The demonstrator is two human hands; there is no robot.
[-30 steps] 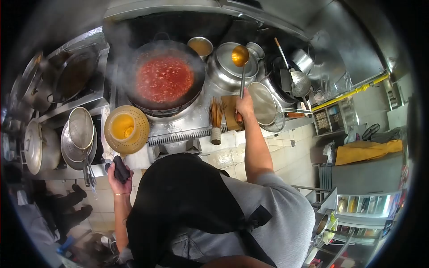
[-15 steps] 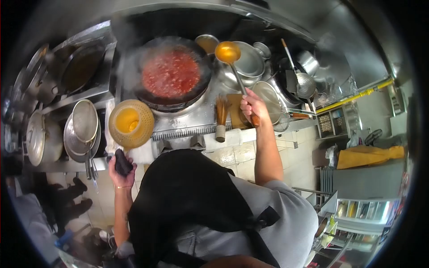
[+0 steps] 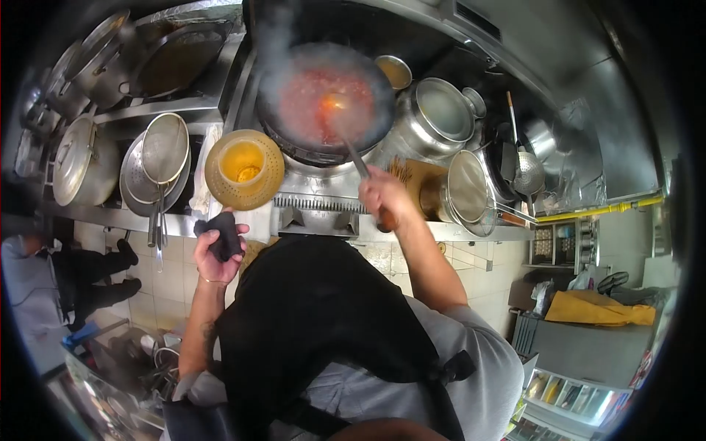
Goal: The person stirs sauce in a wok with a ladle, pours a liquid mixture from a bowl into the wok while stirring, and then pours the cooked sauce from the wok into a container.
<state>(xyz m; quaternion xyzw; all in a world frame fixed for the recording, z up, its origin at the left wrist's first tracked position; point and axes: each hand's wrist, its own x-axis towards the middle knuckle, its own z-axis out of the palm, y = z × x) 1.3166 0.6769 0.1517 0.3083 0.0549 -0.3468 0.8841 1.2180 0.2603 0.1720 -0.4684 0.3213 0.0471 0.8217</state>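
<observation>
My right hand (image 3: 386, 197) is wrapped round the wooden end of a long ladle (image 3: 358, 159). The ladle's bowl is over the wok (image 3: 384, 99), dipped at the red, bubbling sauce (image 3: 312, 88); steam partly blurs it. In my left hand (image 3: 213, 253) is a bunched dark cloth (image 3: 223, 235), held at the stove's front edge. Just beyond that hand stands a perforated strainer (image 3: 273, 184) around a container of yellow liquid (image 3: 245, 163). Behind my right hand, a bamboo brush (image 3: 399, 170) shows only in part.
A mesh strainer (image 3: 166, 147) rests over a metal bowl at left, beside a lidded pot (image 3: 77, 162). Beyond the wok is a small bowl (image 3: 394, 71). Right of it stand a steel pot (image 3: 444, 110) and another sieve (image 3: 468, 185). A person (image 3: 44, 287) is at lower left.
My right hand has moved left, bringing the ladle from beside the steel pot to over the wok. The ladle bowl, full of yellow liquid before, is now at the sauce. Steam has thickened; the view has shifted.
</observation>
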